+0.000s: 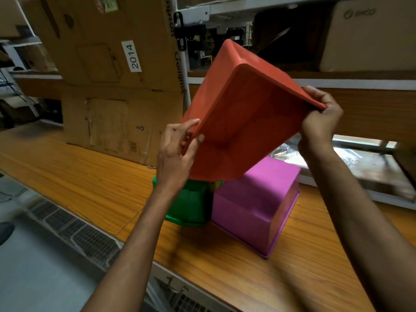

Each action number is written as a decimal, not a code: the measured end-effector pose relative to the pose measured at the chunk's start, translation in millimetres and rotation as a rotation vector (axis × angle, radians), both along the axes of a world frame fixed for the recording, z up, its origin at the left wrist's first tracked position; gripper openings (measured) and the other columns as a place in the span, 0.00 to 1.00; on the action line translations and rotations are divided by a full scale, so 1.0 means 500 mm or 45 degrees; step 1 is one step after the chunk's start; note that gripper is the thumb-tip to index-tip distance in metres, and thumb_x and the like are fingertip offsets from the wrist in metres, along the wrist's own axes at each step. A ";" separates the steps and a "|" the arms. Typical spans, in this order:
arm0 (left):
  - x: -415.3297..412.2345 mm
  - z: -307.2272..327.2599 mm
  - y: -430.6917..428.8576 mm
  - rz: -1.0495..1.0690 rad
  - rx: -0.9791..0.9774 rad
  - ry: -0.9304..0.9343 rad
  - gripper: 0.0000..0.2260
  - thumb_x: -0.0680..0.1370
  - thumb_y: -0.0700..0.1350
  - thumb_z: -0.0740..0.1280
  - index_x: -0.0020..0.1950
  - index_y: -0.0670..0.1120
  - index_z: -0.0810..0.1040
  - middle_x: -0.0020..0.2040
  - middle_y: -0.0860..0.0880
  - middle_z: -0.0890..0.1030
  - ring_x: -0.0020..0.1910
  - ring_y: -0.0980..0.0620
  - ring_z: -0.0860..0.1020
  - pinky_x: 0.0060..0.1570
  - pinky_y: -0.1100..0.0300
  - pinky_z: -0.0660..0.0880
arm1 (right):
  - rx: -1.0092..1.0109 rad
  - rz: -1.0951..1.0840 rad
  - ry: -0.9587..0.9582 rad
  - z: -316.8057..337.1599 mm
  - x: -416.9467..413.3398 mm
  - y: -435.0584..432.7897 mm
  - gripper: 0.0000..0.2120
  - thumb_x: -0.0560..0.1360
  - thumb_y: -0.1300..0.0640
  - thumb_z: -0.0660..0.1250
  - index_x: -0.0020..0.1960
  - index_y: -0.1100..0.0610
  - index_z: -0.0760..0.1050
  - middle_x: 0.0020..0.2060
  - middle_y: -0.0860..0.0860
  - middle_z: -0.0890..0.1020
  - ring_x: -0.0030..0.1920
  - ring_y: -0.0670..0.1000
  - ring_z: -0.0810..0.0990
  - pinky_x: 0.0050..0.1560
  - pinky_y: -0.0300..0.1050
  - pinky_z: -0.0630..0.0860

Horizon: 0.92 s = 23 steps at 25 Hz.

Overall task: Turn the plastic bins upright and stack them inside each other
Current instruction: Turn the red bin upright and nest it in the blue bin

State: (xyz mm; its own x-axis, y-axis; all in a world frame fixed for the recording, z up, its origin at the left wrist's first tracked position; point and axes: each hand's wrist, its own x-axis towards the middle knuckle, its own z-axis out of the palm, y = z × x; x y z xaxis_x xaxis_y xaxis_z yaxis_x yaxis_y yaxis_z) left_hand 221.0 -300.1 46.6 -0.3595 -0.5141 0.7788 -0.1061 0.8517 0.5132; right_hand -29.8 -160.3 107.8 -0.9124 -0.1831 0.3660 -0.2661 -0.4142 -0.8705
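Note:
An orange-red plastic bin (243, 113) hangs tilted in the air above the wooden table (94, 183), its open side turned towards me. My left hand (177, 152) grips its lower left rim, thumb inside. My right hand (319, 115) pinches the right rim corner. Below it, a purple bin (254, 203) lies upside down on the table. A green bin (191, 203), also upside down, sits just left of the purple one, partly hidden by my left forearm and the orange-red bin.
A large cardboard box (108, 70) labelled 2014 stands at the back left of the table. Shelving (337, 82) with boxes runs behind. A tray with clear plastic sheeting (351, 158) lies at the right. A metal grate (74, 230) runs along the table's front left edge.

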 end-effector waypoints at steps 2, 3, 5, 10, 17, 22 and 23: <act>-0.010 0.005 0.004 0.086 -0.182 0.087 0.15 0.83 0.49 0.68 0.70 0.48 0.78 0.58 0.45 0.76 0.53 0.47 0.79 0.45 0.51 0.82 | -0.024 0.059 -0.128 -0.002 0.002 0.003 0.21 0.77 0.73 0.55 0.64 0.60 0.77 0.49 0.51 0.83 0.45 0.45 0.82 0.45 0.37 0.79; -0.016 0.012 0.011 0.109 -0.246 0.139 0.15 0.83 0.47 0.68 0.69 0.46 0.79 0.56 0.45 0.76 0.52 0.46 0.79 0.44 0.53 0.82 | -0.097 0.123 -0.225 -0.002 0.005 0.006 0.17 0.78 0.70 0.59 0.64 0.60 0.75 0.45 0.50 0.83 0.41 0.44 0.81 0.40 0.38 0.78; -0.028 0.033 0.022 0.141 -0.237 0.213 0.14 0.83 0.45 0.68 0.67 0.44 0.80 0.55 0.47 0.76 0.50 0.50 0.79 0.45 0.62 0.80 | -0.264 0.278 -0.350 -0.001 0.015 0.014 0.08 0.79 0.64 0.67 0.57 0.59 0.73 0.35 0.47 0.81 0.30 0.41 0.79 0.30 0.36 0.75; -0.041 0.038 -0.008 0.114 0.250 0.420 0.12 0.82 0.47 0.69 0.63 0.44 0.83 0.54 0.46 0.78 0.48 0.66 0.77 0.46 0.74 0.71 | 0.067 0.367 -0.015 -0.049 0.084 0.020 0.19 0.75 0.62 0.71 0.65 0.58 0.76 0.53 0.52 0.85 0.50 0.48 0.83 0.52 0.44 0.81; -0.017 -0.095 -0.103 0.109 0.734 0.629 0.10 0.83 0.47 0.67 0.58 0.41 0.81 0.49 0.48 0.83 0.42 0.64 0.79 0.45 0.64 0.74 | 0.502 0.264 0.618 -0.098 0.246 0.030 0.34 0.72 0.65 0.70 0.76 0.48 0.71 0.55 0.42 0.72 0.47 0.35 0.75 0.50 0.33 0.76; 0.005 -0.152 -0.124 0.035 0.941 0.690 0.03 0.82 0.45 0.67 0.54 0.48 0.79 0.45 0.53 0.79 0.47 0.53 0.75 0.52 0.55 0.72 | 0.562 0.332 0.635 -0.106 0.279 0.019 0.33 0.72 0.63 0.74 0.74 0.45 0.73 0.48 0.40 0.73 0.42 0.40 0.73 0.46 0.34 0.75; 0.010 -0.147 -0.125 -0.014 0.970 0.683 0.03 0.82 0.44 0.68 0.55 0.47 0.79 0.46 0.52 0.79 0.48 0.53 0.76 0.52 0.56 0.73 | 0.533 0.364 0.549 -0.101 0.266 0.017 0.32 0.72 0.65 0.74 0.73 0.47 0.74 0.51 0.44 0.77 0.42 0.41 0.74 0.46 0.35 0.76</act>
